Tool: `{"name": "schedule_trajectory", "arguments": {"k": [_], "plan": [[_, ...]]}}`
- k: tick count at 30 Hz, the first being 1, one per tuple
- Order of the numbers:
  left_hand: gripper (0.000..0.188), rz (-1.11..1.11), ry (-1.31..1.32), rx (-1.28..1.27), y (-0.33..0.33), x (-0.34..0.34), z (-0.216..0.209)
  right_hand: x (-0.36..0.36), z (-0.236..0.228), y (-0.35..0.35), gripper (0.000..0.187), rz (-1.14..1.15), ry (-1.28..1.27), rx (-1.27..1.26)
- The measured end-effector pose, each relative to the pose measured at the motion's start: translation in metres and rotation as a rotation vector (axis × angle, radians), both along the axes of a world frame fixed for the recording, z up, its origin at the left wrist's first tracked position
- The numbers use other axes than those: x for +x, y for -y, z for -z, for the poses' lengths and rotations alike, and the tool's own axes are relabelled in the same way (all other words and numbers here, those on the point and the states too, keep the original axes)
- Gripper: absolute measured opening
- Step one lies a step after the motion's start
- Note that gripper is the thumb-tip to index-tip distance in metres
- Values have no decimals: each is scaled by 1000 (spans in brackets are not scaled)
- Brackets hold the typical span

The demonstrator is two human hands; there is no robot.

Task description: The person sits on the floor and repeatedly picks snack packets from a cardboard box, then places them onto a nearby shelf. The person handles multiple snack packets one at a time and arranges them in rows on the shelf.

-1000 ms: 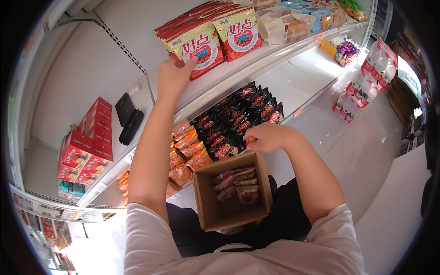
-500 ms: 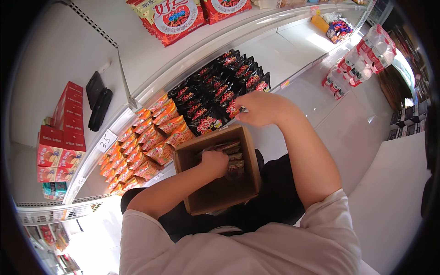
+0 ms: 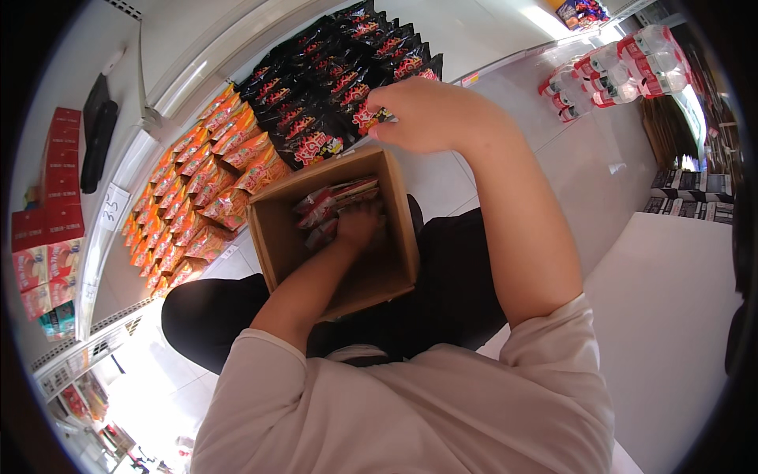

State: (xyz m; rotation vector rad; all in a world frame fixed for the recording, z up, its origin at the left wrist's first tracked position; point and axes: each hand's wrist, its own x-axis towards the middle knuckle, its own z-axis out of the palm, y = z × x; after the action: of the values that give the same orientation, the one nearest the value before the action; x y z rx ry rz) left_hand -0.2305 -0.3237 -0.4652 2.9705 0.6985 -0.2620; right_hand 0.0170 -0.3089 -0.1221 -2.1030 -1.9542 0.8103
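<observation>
The far and left sides of the scene are filled by white display shelving (image 3: 185, 47), and a pale tiled floor (image 3: 572, 158) is seen at the right. Nearer, an open cardboard box (image 3: 399, 213) is set before the shelving, close to the black-trousered legs (image 3: 213, 316). On the low shelf beyond it, rows of black snack packets (image 3: 312, 83) are lined up, with orange snack packets (image 3: 207, 170) ranked to their left. At the far right, shrink-wrapped bottles (image 3: 620, 67) are stacked on the floor. The right arm (image 3: 525, 213) is extended forward and bent at the wrist, so that the right hand (image 3: 426, 114) is turned left, back uppermost, just beyond the box's far right corner; its thumb and fingers are curved toward each other beside the nearest black packets, but whether anything is pinched cannot be told. The left forearm (image 3: 316, 280) is angled over the near left rim, and the left hand (image 3: 362, 225) is lowered inside, against small red-and-white packets (image 3: 318, 207) standing near the far wall; its fingertips are partly hidden, so whether they are closed cannot be told.
</observation>
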Motion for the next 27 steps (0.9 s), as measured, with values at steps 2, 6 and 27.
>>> {"name": "schedule_trajectory", "arguments": {"k": [2, 6, 27], "plan": [[33, 20, -168, -186, -9, 3, -6, -2, -2, 3, 36, 6, 23, 1], [34, -91, -436, -401, -16, 9, -17, -7, -8, -1, 34, -43, 77, -31], [8, 135, 11, -907, -117, 2, -283, -15, -10, -2, 49, -115, -73, -66]]}}
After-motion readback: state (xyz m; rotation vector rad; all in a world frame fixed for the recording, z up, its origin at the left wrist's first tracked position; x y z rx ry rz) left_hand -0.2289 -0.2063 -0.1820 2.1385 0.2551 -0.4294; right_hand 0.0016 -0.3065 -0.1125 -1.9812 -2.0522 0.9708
